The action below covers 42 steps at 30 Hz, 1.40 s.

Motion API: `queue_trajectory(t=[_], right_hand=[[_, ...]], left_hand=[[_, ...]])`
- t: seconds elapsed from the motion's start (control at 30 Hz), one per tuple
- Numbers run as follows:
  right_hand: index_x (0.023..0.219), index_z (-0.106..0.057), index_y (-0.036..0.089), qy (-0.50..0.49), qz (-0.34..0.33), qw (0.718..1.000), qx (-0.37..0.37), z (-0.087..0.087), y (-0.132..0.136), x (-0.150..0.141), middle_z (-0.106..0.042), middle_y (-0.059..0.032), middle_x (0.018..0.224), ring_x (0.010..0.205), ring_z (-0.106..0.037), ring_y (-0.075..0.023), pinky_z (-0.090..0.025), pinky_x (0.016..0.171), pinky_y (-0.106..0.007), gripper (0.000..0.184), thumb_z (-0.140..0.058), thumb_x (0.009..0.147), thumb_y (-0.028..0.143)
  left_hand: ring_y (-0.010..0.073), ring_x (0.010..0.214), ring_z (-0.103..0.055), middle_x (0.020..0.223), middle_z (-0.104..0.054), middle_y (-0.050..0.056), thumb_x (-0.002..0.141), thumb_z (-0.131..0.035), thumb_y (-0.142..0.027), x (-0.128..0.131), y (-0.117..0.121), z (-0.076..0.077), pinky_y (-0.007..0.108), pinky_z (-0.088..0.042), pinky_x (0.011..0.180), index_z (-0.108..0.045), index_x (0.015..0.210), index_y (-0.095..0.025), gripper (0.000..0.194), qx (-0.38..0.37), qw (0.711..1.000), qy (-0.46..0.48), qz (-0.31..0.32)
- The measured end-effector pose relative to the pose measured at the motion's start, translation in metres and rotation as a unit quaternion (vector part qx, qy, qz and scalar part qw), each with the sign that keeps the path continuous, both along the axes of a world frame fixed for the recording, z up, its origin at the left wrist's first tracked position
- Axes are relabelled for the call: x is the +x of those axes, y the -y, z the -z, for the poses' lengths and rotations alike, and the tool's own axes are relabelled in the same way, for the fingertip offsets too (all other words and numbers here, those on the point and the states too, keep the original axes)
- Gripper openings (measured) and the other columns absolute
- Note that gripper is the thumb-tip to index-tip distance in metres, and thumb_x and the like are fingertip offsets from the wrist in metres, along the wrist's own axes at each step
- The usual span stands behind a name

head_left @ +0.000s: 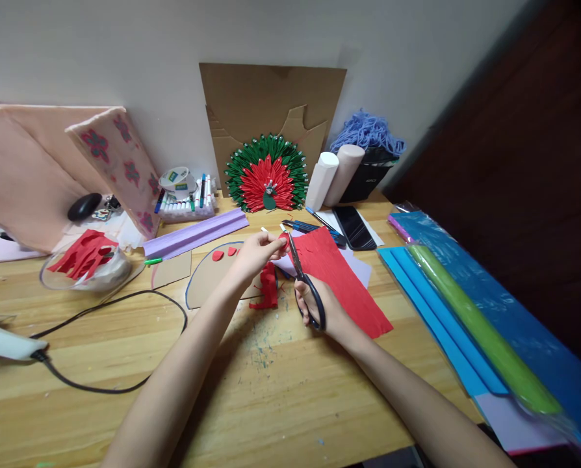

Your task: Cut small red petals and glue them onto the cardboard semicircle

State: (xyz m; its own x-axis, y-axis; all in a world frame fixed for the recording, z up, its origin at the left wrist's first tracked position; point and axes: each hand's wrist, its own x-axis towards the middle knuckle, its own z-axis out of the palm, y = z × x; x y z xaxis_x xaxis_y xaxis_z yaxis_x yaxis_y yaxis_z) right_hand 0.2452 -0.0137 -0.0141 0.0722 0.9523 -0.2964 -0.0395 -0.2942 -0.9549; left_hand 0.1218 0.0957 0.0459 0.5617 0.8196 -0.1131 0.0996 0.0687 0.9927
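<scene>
Between the thumb and fingers of my left hand (260,255) is a small red paper piece (284,242). My right hand (320,304) grips black-handled scissors (297,263), whose blades reach up to the edge of that piece. Under the scissors a large red crepe paper sheet (346,279) lies slantwise on the table. Left of it, a red crepe scrap (268,290) rests partly over a blue-edged cardboard shape (207,283). Two small red cut-outs (217,256) lie on that cardboard, near my left wrist.
A green and red peacock decoration (268,175) leans on cardboard (271,91) at the back. A phone (353,227) and cutters lie beyond the red sheet. At left are a bowl of red scraps (86,263), a glue gun (8,341) and its cord. Rolled paper (480,325) lines the right.
</scene>
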Motion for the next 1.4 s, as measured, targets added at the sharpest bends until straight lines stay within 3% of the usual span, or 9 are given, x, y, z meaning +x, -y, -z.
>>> queue_trajectory(t=[0.13, 0.27, 0.43, 0.57, 0.9, 1.03, 1.17, 1.3, 1.4], right_hand=[[0.069, -0.047, 0.020, -0.028, -0.008, 0.999, 0.015, -0.004, -0.001, -0.001, -0.042, 0.0078, 0.041, 0.029, -0.040, -0.0073, -0.036, 0.028, -0.019, 0.060, -0.051, 0.059, 0.079], [0.068, -0.046, 0.020, -0.093, 0.017, 0.994, 0.059, -0.014, -0.005, -0.001, -0.044, 0.0066, 0.039, 0.033, -0.047, -0.0103, -0.042, 0.035, -0.022, 0.069, -0.038, 0.056, 0.087], [0.074, -0.053, 0.018, -0.005, 0.080, 0.988, 0.134, -0.025, -0.012, 0.007, -0.051, 0.0059, 0.046, 0.042, -0.053, -0.0107, -0.048, 0.048, -0.023, 0.041, -0.062, 0.069, 0.057], [0.069, -0.052, 0.018, 0.003, 0.074, 0.989, 0.127, -0.030, -0.013, 0.011, -0.049, 0.0073, 0.041, 0.037, -0.051, -0.0109, -0.048, 0.045, -0.024, 0.035, -0.065, 0.068, 0.050], [0.066, -0.050, 0.018, -0.048, 0.089, 0.986, 0.133, -0.023, -0.015, 0.014, -0.049, 0.0071, 0.042, 0.038, -0.051, -0.0102, -0.047, 0.043, -0.023, 0.027, -0.064, 0.070, 0.041], [0.068, -0.050, 0.018, -0.082, 0.130, 0.977, 0.149, -0.023, -0.014, 0.014, -0.047, 0.0079, 0.042, 0.037, -0.049, -0.0091, -0.047, 0.043, -0.022, 0.023, -0.064, 0.070, 0.036], [0.067, -0.048, 0.019, -0.091, 0.133, 0.975, 0.153, -0.026, -0.014, 0.013, -0.046, 0.0079, 0.043, 0.039, -0.049, -0.0094, -0.049, 0.045, -0.024, 0.023, -0.065, 0.071, 0.035], [0.068, -0.048, 0.018, -0.100, 0.119, 0.981, 0.114, -0.028, -0.015, 0.013, -0.045, 0.0077, 0.041, 0.037, -0.048, -0.0100, -0.049, 0.045, -0.025, 0.033, -0.062, 0.070, 0.049], [0.071, -0.051, 0.017, -0.111, 0.040, 0.992, 0.036, -0.029, -0.013, 0.014, -0.045, 0.0057, 0.041, 0.037, -0.050, -0.0114, -0.050, 0.046, -0.027, 0.055, -0.044, 0.071, 0.071]], left_hand=[[0.0057, 0.052, -0.040, 0.059, -0.046, -0.002, 0.072, -0.061, -0.031, -0.003, -0.004, 0.000, 0.022, -0.031, 0.052, -0.050, 0.063, -0.013, 0.023, -0.028, 0.999, 0.019, 0.004], [0.0071, 0.058, -0.049, 0.064, -0.054, 0.000, 0.071, -0.060, -0.027, -0.007, -0.004, -0.004, 0.022, -0.038, 0.058, -0.050, 0.067, -0.014, 0.017, -0.040, 0.998, -0.008, 0.052], [0.0082, 0.058, -0.053, 0.063, -0.057, 0.000, 0.071, -0.057, -0.022, -0.006, 0.004, -0.011, 0.021, -0.039, 0.057, -0.050, 0.063, -0.014, 0.013, -0.017, 0.978, -0.075, 0.195], [0.0094, 0.060, -0.055, 0.063, -0.059, 0.000, 0.070, -0.053, -0.017, -0.004, 0.010, -0.013, 0.021, -0.041, 0.058, -0.049, 0.063, -0.015, 0.009, -0.019, 0.963, -0.077, 0.259], [0.0090, 0.058, -0.052, 0.063, -0.058, -0.001, 0.072, -0.056, -0.023, 0.000, 0.011, -0.009, 0.021, -0.037, 0.054, -0.053, 0.068, -0.014, 0.011, 0.043, 0.979, -0.104, 0.171], [0.0070, 0.052, -0.045, 0.057, -0.051, -0.004, 0.071, -0.062, -0.033, 0.006, 0.016, -0.002, 0.020, -0.032, 0.050, -0.048, 0.063, -0.015, 0.024, 0.033, 0.987, -0.080, 0.139], [0.0064, 0.052, -0.045, 0.056, -0.051, -0.004, 0.072, -0.060, -0.032, 0.009, 0.020, -0.001, 0.019, -0.032, 0.050, -0.046, 0.058, -0.015, 0.026, 0.013, 0.991, -0.055, 0.125], [0.0069, 0.052, -0.047, 0.056, -0.053, -0.002, 0.071, -0.059, -0.027, 0.005, 0.016, -0.007, 0.020, -0.035, 0.052, -0.049, 0.057, -0.015, 0.020, 0.010, 0.989, -0.067, 0.128], [0.0065, 0.052, -0.046, 0.056, -0.053, -0.002, 0.068, -0.059, -0.023, -0.002, 0.008, -0.014, 0.021, -0.036, 0.053, -0.051, 0.056, -0.014, 0.017, 0.022, 0.989, -0.083, 0.119]])
